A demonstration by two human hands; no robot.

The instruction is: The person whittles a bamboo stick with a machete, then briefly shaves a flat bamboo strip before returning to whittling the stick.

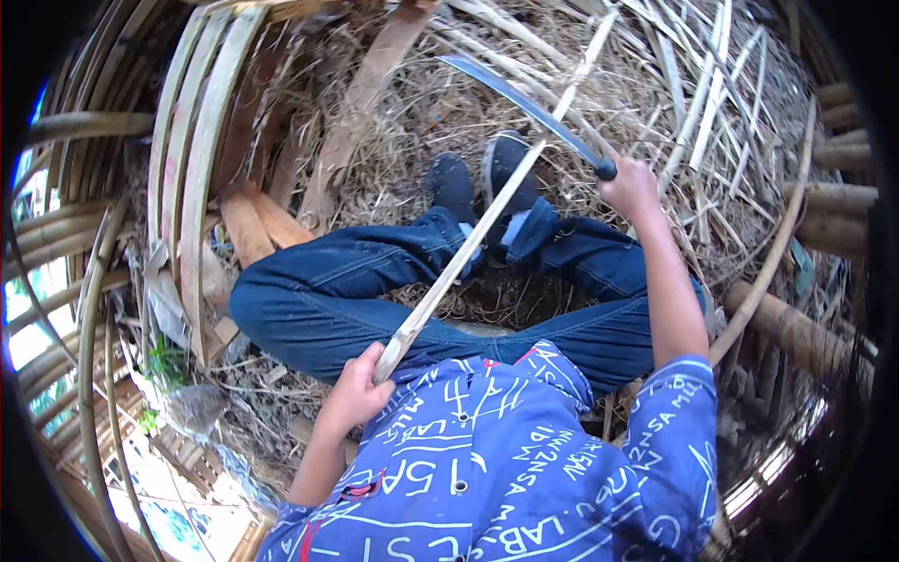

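My left hand (358, 391) is closed around the near end of a long, pale bamboo strip (482, 225), close to my waist. The strip runs diagonally up and away, between my bent legs and past my shoes. In my right hand (630, 187) is the dark handle of a machete (532, 108), fingers wrapped round it. Its long curved blade points to the upper left and crosses over the strip in this view, beyond my right shoe (508, 169).
Split bamboo pieces (716, 84) and shavings cover the ground ahead and to the right. Pale wooden slats (201, 150) stand at the left beside wooden blocks (257, 225). Bamboo pole walls (787, 323) close in both sides. A plastic sheet (239, 468) lies at lower left.
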